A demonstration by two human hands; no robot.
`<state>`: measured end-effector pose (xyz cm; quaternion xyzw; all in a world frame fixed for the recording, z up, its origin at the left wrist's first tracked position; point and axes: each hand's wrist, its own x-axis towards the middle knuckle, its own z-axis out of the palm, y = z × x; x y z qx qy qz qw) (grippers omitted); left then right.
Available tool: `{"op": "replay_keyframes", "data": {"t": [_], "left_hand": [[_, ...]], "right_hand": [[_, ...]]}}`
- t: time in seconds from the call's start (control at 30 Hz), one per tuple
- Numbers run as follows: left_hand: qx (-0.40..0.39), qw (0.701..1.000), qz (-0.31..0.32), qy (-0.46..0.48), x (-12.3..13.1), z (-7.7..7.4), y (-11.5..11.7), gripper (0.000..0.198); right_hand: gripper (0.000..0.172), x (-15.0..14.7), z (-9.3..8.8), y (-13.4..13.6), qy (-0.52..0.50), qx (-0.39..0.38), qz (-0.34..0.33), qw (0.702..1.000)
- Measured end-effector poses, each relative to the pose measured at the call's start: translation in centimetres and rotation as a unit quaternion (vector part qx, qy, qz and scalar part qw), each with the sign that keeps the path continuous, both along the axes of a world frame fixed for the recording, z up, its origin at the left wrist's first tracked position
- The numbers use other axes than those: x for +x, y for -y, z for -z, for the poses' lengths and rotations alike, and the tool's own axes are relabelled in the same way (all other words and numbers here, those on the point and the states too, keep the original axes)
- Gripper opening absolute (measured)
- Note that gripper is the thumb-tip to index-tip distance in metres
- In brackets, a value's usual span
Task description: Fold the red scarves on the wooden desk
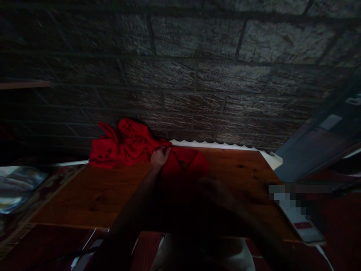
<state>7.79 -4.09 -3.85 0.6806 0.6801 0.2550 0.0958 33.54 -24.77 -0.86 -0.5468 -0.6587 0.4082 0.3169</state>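
A crumpled red cloth (pixel 126 145) lies at the far edge of a wooden table (pixel 93 192), against a dark stone wall. My left hand (pixel 160 156) reaches across the table and is closed on the cloth near its middle. Part of the cloth spreads flatter to the right of that hand. My right hand (pixel 217 192) hangs over the table in deep shadow and is smeared by motion; its fingers do not show clearly.
A flat white device (pixel 303 222) lies at the table's right front corner. A white strip (pixel 225 144) runs along the table's back edge. At the left is a patterned surface with a glossy sheet (pixel 17 184). A grey panel (pixel 313 150) leans at the right.
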Motion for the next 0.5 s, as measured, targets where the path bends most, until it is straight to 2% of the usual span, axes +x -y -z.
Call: {"op": "replay_keyframes", "data": {"t": [0.1, 0.17, 0.2, 0.27, 0.33, 0.4, 0.5], "left_hand": [[0.009, 1.0, 0.018, 0.012, -0.2, 0.1, 0.0, 0.051], [0.006, 1.0, 0.019, 0.013, -0.1, 0.1, 0.1, 0.052], [0.002, 1.0, 0.017, 0.009, 0.0, 0.1, 0.1, 0.053], [-0.001, 1.0, 0.013, -0.002, 0.1, 0.1, 0.2, 0.053], [0.004, 1.0, 0.012, -0.007, 0.1, 0.2, 0.2, 0.05], [0.012, 1.0, 0.017, -0.003, -0.1, 0.5, 0.0, 0.047], [0.017, 0.999, 0.024, 0.015, -0.3, 0.9, -0.2, 0.045]], "right_hand": [[0.041, 0.7, 0.7, -2.1, 0.028, 0.058, 0.087, 0.994], [0.051, -0.3, 0.2, -3.3, 0.061, 0.134, 0.075, 0.986], [0.054, -1.2, -0.2, -3.7, 0.076, 0.174, 0.028, 0.981], [0.056, -3.5, -1.2, -4.1, 0.106, 0.229, -0.117, 0.96], [0.057, -5.9, -1.7, -4.1, 0.133, 0.239, -0.248, 0.929], [0.057, -7.7, -1.5, -4.0, 0.158, 0.228, -0.303, 0.912], [0.053, -8.5, -0.3, -4.1, 0.159, 0.226, -0.302, 0.912]]}}
